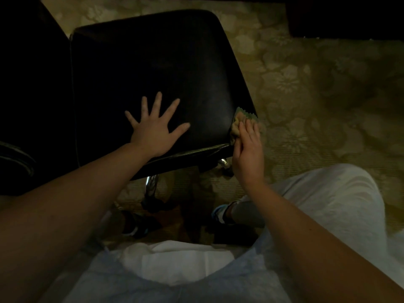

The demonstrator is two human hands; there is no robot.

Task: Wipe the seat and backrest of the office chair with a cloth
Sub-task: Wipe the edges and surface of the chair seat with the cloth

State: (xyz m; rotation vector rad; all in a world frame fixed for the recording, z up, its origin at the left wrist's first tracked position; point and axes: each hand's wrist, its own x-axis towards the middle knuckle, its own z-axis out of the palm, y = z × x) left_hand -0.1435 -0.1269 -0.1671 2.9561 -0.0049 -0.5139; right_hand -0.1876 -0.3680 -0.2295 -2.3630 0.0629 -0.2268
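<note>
While the left hand [153,132] lies flat, fingers splayed, on the smooth black leather-look seat [153,68] filling the frame's upper left, the right hand [248,154] presses a crumpled, zigzag-edged olive cloth [237,124] against its rounded lower-right corner, fingers nearly straight.

Floral carpet [306,95] — chair legs [150,184], shoes [219,212]

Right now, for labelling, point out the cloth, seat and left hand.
cloth [235,127]: head view, bunched middle.
seat [153,68]: head view, bare top.
left hand [153,133]: head view, back of hand.
</note>
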